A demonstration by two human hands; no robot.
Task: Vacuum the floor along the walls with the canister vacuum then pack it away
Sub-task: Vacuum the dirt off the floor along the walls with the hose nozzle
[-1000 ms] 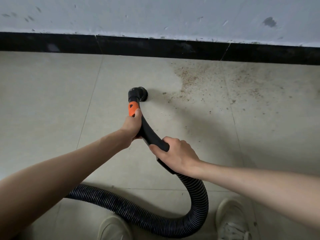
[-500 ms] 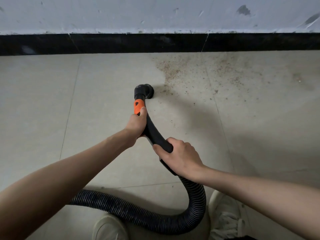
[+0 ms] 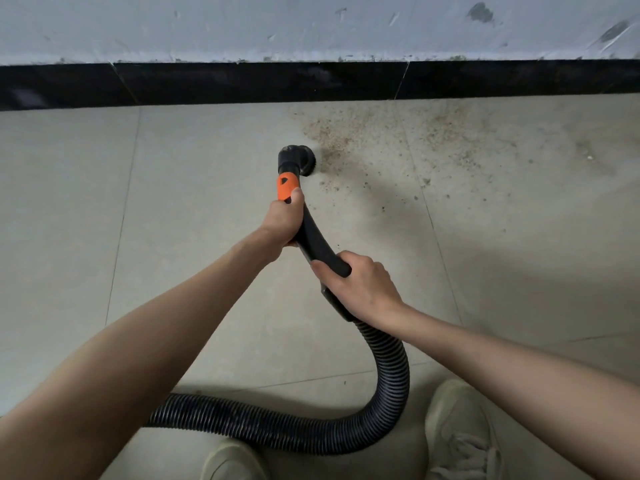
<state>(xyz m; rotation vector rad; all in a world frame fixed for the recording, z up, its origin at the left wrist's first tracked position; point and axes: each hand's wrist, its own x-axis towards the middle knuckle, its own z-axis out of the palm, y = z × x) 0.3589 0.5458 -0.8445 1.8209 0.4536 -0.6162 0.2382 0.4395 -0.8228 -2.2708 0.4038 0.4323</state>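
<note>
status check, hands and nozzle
Left hand and right hand grip wand. Nozzle at edge of dirt. Nothing in the way.

— What sort of place is this?
— A bare indoor room, perhaps unfinished: pale floor tiles [image 3: 173, 237], black skirting [image 3: 242, 83], a scuffed grey-white wall [image 3: 277, 26], and reddish grit [image 3: 332, 129] scattered.

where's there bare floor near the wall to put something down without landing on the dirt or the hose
Free: the tiles left of the nozzle, bounded by the black skirting and the left arm. Also the shaded tiles right of the right hand, below the debris. Crowded: the debris from the nozzle rightward along the skirting, and the bottom, where the hose loops past both shoes.
</note>
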